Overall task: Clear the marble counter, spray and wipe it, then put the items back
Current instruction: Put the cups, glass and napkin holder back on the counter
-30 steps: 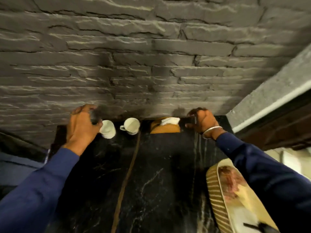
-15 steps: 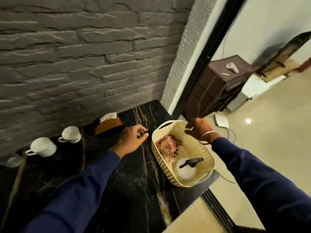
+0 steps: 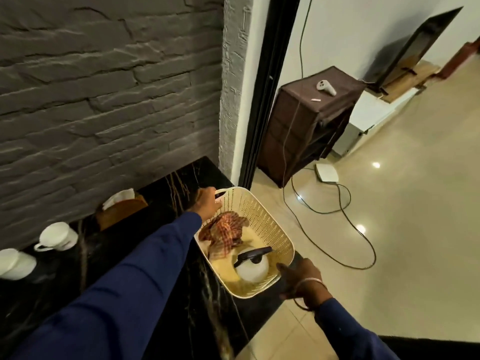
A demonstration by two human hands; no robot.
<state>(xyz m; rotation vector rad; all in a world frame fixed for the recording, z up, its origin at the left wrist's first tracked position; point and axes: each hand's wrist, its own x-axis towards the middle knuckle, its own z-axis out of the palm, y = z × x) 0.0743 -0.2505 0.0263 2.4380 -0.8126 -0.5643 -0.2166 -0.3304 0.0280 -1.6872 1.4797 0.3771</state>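
A cream perforated basket (image 3: pixel 270 224) stands at the right end of the black marble counter (image 3: pixel 161 276). Inside lie a red checked cloth (image 3: pixel 223 231) and a white spray bottle with a black trigger (image 3: pixel 252 265). My left hand (image 3: pixel 206 202) grips the basket's far handle. My right hand (image 3: pixel 302 279) grips its near rim at the counter's corner. Two white cups (image 3: pixel 58 236) (image 3: pixel 14 263) and a wooden tissue holder (image 3: pixel 119 210) stand along the grey stone wall.
The counter ends at a black door frame (image 3: pixel 262 100). Beyond it are a shiny tiled floor (image 3: pixel 415 229), a brown drawer unit (image 3: pixel 309 120) with a white controller on top, and black cables looping across the floor.
My view swung right from the cups to the basket. My left hand moved from beside the basket onto its far handle. My right hand came down from the basket's far side to its near rim.
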